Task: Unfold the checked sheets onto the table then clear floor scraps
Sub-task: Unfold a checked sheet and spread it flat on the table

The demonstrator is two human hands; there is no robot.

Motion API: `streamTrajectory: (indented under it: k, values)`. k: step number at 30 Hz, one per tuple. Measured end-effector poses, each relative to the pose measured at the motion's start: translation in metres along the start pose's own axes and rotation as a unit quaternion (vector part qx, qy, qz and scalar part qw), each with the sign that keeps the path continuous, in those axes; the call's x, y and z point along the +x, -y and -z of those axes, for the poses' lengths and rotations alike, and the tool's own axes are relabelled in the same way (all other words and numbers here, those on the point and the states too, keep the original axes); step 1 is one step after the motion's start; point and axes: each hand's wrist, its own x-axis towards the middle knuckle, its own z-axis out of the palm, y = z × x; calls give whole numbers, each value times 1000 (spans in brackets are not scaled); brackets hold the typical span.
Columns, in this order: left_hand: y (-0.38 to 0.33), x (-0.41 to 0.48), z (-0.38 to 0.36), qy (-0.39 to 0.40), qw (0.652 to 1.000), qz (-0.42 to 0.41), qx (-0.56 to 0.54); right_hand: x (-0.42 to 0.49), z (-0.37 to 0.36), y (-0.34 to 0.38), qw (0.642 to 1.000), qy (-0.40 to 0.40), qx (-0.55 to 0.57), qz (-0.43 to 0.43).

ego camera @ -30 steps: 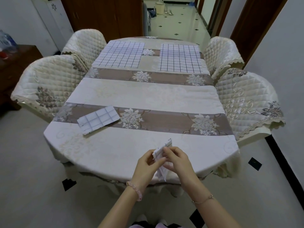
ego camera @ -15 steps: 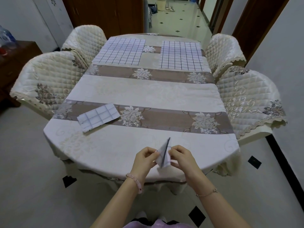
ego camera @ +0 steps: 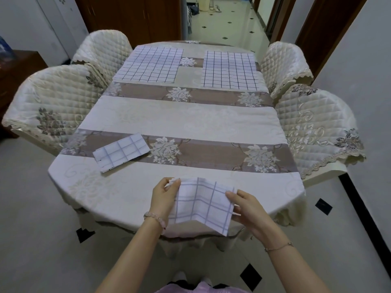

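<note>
1. The thin white sheet with a lilac-grey check (ego camera: 203, 204) is held in the air over the near edge of the oval table, which is covered in a cream and taupe flowered cloth (ego camera: 179, 121). The sheet is only partly opened, with a raised crease down its middle
2. The left hand (ego camera: 164, 199) pinches the sheet's upper left corner between thumb and curled fingers. The right hand (ego camera: 247, 206) grips the right edge, with the thumb on top and the fingers tucked underneath
3. Extra layers seem to be bunched under both grips, so more panels probably remain. I would draw the hands apart evenly and then re-pinch the outer layers, not tug at the crease
4. Lower it flat onto the bare cream band nearby, squared to the two opened checked sheets at the far end, one on the left (ego camera: 151, 64) and one on the right (ego camera: 229, 69), and smooth it outward from the centre
5. The small folded checked packet (ego camera: 121, 152) lies on the left of the table, well apart from both hands, and likely comes next
</note>
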Motion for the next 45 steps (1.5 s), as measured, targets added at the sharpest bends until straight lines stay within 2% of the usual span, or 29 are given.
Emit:
streamTrajectory:
  k: [2,5,7,9,11,15,17,20,26,30,33,39,42,45]
  values:
    - [1,5,2,-18,1000,14,-6,-2,1,-6,999,27,-4,-20]
    - [4,14,7,-27,999,25,17,-5,1,-10,1000,25,-1,-10]
    - [9,17,8,-34,995,7,92,-7,-1,-8,1000,11,15,0]
    - [12,15,8,-21,982,-51,178,-6,-4,-8,999,-4,41,8]
    - [12,5,3,42,975,-93,199,-4,-9,-8,998,-11,66,10]
    - [16,-29,-19,221,949,-73,214,-2,-22,-4,992,0,123,16]
    - [16,-39,-25,253,942,-79,204,-2,-25,-2,987,8,156,28]
    - [11,-41,-26,240,954,-96,153,-3,-29,3,985,15,165,44]
    - [-1,-39,-21,269,960,-52,65,-4,-30,7,987,27,136,75]
    - [-3,-30,-11,257,964,-39,53,-2,-23,11,993,11,88,72]
    - [-4,-19,-3,202,979,-15,25,-1,-12,16,996,-27,55,64]
    - [-17,0,15,139,990,-9,-23,5,9,29,995,-27,-30,89]
    - [-22,11,24,109,994,-18,2,10,11,37,986,-35,-112,117]
    - [-25,25,29,60,994,-49,79,20,13,45,975,-61,-152,149]
